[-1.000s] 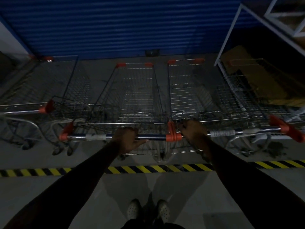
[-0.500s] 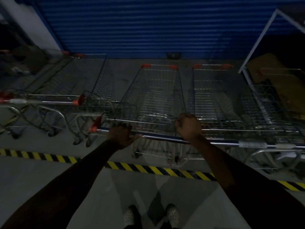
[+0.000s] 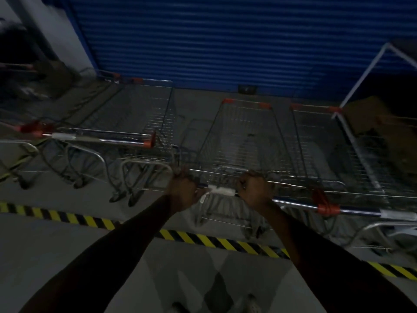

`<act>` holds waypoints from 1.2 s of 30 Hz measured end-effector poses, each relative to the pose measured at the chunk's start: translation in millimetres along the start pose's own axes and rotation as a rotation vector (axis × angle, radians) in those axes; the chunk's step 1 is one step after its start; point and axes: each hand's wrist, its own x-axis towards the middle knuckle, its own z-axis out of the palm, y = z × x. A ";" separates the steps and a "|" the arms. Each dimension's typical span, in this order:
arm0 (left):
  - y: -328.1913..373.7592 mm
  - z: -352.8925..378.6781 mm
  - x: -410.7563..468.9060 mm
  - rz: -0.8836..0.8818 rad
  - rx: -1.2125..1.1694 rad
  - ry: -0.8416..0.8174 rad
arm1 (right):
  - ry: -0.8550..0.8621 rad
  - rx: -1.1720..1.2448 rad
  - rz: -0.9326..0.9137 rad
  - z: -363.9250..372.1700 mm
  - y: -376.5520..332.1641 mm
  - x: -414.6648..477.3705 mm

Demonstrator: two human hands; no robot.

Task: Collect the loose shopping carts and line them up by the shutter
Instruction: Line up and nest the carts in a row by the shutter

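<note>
- Left hand (image 3: 183, 188) and right hand (image 3: 255, 188): fingers of both are wrapped round the handle (image 3: 222, 191) of the middle cart (image 3: 243, 141), one either side of the white label. A two-hand grip looks chosen for steering, so the nose can be squared up.
- Middle cart: nose points at the shutter (image 3: 203, 41), near it but apart, with bare floor showing between.
- Right cart (image 3: 316, 143): same heading toward the shutter, just beside the middle cart, handles roughly in line.
- Left cart (image 3: 146, 120): also nose to the shutter, but with a gap to the middle cart and its handle nearer the shutter. That end of the row looks uneven.
- Hazard tape (image 3: 203, 240): on the floor, on the carts' side away from the shutter. Probably marks the parking line.
- Judgement: parking is almost done, likely only a small alignment nudge left.
- Dim and blurred, so I can't tell the wheel positions.
</note>
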 end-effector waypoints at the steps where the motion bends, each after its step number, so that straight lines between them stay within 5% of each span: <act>1: -6.8 1.9 -1.8 0.031 -0.020 0.021 | 0.000 -0.004 -0.001 5.3 -10.2 4.2; 9: -87.2 -10.6 -28.3 0.260 -0.176 0.198 | 0.065 0.025 -0.043 39.3 -112.6 41.4; 24: -328.7 -9.9 -50.3 -0.168 -0.085 0.337 | 0.132 0.177 -0.240 133.7 -268.8 206.6; 36: -455.9 3.8 -15.6 -0.276 -0.142 -0.035 | -0.103 0.209 -0.289 201.3 -335.8 307.8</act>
